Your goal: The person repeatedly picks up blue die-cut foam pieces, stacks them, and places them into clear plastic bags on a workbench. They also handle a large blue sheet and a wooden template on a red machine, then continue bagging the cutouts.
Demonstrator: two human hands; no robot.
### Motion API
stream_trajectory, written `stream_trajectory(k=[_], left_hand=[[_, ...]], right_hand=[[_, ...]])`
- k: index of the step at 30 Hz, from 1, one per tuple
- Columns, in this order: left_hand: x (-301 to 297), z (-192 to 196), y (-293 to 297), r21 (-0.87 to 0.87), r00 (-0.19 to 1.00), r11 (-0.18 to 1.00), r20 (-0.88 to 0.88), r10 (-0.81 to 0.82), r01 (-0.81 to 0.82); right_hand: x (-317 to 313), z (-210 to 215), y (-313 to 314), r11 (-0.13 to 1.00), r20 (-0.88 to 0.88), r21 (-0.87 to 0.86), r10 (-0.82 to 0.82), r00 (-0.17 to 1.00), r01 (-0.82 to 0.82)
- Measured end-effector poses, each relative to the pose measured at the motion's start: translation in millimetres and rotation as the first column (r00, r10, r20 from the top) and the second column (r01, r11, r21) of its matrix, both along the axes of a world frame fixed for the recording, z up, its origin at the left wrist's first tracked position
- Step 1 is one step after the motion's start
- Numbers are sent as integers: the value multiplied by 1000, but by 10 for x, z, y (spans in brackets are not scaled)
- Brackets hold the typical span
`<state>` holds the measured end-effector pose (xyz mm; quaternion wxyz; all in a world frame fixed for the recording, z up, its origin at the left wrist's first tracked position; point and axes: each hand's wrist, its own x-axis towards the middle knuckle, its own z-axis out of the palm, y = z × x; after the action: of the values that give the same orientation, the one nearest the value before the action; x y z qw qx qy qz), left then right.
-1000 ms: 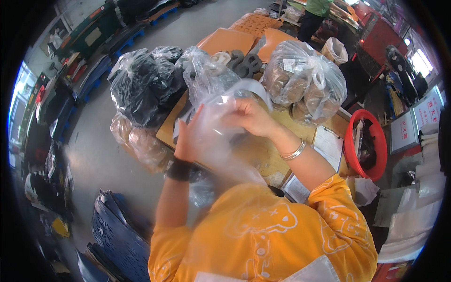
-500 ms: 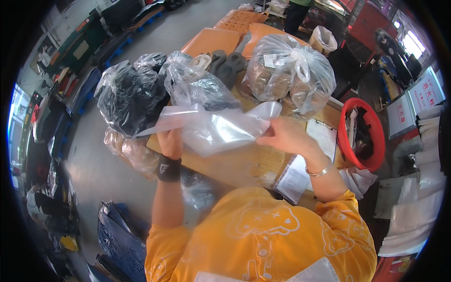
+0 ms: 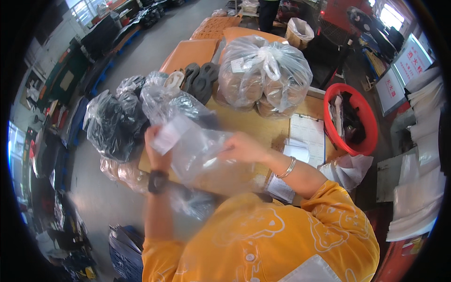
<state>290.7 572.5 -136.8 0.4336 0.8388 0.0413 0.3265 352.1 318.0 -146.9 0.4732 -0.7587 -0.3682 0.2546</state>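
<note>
An unfilled, clear plastic bag (image 3: 195,164) hangs between my hands above the near side of the wooden table. My left hand (image 3: 156,148), with a dark wristband, is closed at the bag's left edge, beside a whitish flap (image 3: 173,135); whether that is paper or folded plastic I cannot tell. Closed on the bag's right side is my right hand (image 3: 242,148), wearing a bracelet. Just beyond the bag stands a filled clear bag (image 3: 174,103). Left of it sits a larger bag with dark contents (image 3: 112,124). My fingers are partly blurred.
A tied bag of brown rounded pieces (image 3: 265,77) stands at the table's far side, near grey looped pieces (image 3: 199,80) and orange sheets (image 3: 190,54). Papers on a clipboard (image 3: 307,136) lie to the right, by a red bucket (image 3: 371,105). Another bag (image 3: 127,175) is at the left edge.
The bag was stretched wide between my hands; now it hangs lower and my hands are closer together. The view has shifted, so the table's things sit further left.
</note>
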Motion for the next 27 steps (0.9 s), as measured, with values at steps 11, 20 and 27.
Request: stream_trajectory(k=[11,20,27], left_hand=[[-965,-148,-741,318,963,929,242,116,-192],[-771,-772,-998,-552,824,788,-289,-487,272],[-755,-953,-1046,-642,865,739,-236,-443,204]], right_hand=[[-166,-300,-62,927,-111,96,-351,930,362],[-513,-311,-190,992,-107,-54,-121,987,115],[-603,-617,-84,975,169,33,-224,960,222]])
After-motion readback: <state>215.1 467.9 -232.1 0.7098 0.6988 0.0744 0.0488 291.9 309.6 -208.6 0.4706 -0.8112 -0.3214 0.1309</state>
